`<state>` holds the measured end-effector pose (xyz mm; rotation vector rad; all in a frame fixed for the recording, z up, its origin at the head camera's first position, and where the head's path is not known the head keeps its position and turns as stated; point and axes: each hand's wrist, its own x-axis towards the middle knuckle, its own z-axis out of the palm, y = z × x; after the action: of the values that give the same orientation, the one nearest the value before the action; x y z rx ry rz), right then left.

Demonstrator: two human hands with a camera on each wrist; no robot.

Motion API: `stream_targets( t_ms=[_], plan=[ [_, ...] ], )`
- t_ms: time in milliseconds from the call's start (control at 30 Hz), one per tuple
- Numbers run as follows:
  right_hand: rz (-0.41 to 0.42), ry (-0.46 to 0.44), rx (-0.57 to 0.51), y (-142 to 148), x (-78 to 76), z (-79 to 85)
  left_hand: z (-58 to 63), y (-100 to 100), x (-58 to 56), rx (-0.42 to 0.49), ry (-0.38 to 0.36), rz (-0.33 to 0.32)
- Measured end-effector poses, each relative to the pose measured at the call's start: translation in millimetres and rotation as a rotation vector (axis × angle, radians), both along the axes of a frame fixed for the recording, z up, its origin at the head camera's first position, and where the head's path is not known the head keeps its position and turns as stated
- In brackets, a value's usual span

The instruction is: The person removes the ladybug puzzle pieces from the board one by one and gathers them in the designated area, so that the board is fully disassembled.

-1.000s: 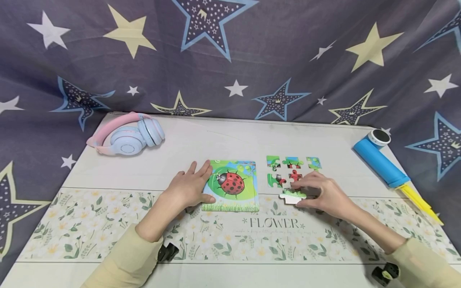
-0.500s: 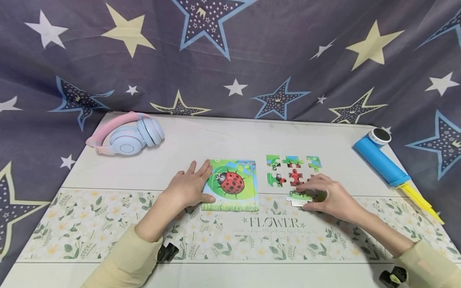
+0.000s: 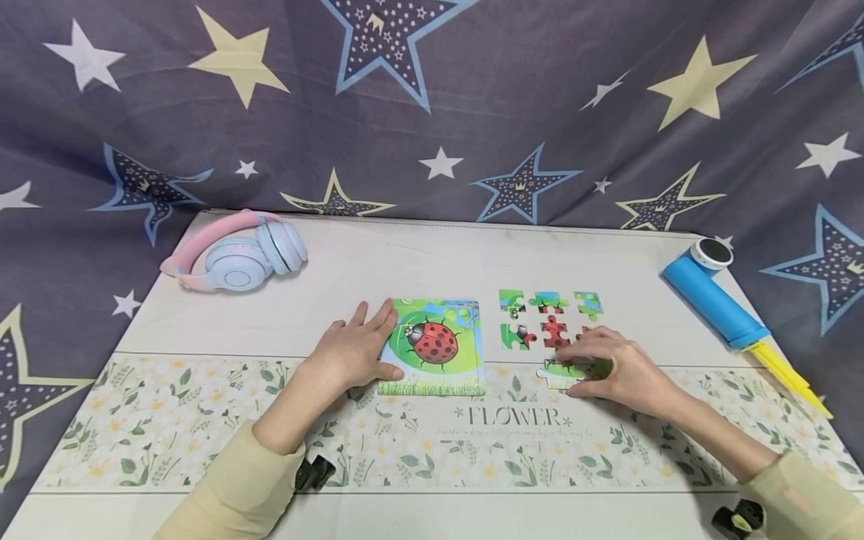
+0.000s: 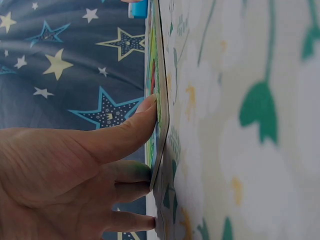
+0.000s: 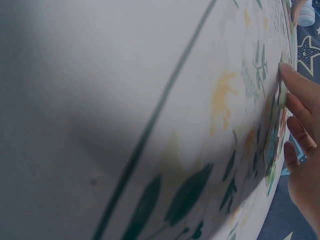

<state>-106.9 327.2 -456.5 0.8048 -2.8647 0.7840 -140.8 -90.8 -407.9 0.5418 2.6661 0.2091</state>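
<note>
My left hand (image 3: 354, 349) lies with fingers spread on the left side of a square ladybug puzzle board (image 3: 435, 345). In the left wrist view the thumb (image 4: 135, 122) presses on the board's near edge. To the right, my right hand (image 3: 624, 371) pinches a green-and-white puzzle piece (image 3: 560, 373) at its right end, thumb in front and fingers behind. That piece lies low over the mat, below the loose rows. Just behind it are a red puzzle piece (image 3: 555, 332) and another with the ladybug's head (image 3: 514, 337). The right fingers partly cover more pieces.
Behind these, a row of loose puzzle pieces (image 3: 548, 302) lies on the table. Pink-and-blue headphones (image 3: 246, 259) rest at the back left. A blue cylinder (image 3: 715, 304) with a yellow tip lies at the right. A starry curtain (image 3: 432, 97) hangs behind the table's far edge.
My right hand has shifted slightly right with the green-and-white puzzle piece, which was tilted and now lies flatter, its printed side showing more. The left hand and board have stayed put.
</note>
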Motion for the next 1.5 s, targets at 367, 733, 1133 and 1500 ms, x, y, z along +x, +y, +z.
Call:
stream_targets(
  t_ms=[367,733,1133,1500],
  plan=[
    [-0.012,0.023,-0.032,-6.5,-4.0,5.0,0.0,0.6,-0.2,0.004,-0.002,0.003],
    [0.081,0.054,-0.163,-42.7,-23.2,10.7,0.6,-1.9,-2.1,0.013,-0.008,-0.006],
    [0.130,-0.025,-0.235,-90.2,-34.0,19.9,2.1,-7.0,-3.6,0.018,-0.019,-0.048],
    [0.205,-0.093,-0.257,-131.5,-36.9,19.8,2.8,-9.1,-2.8,0.026,-0.038,-0.041]
  ],
)
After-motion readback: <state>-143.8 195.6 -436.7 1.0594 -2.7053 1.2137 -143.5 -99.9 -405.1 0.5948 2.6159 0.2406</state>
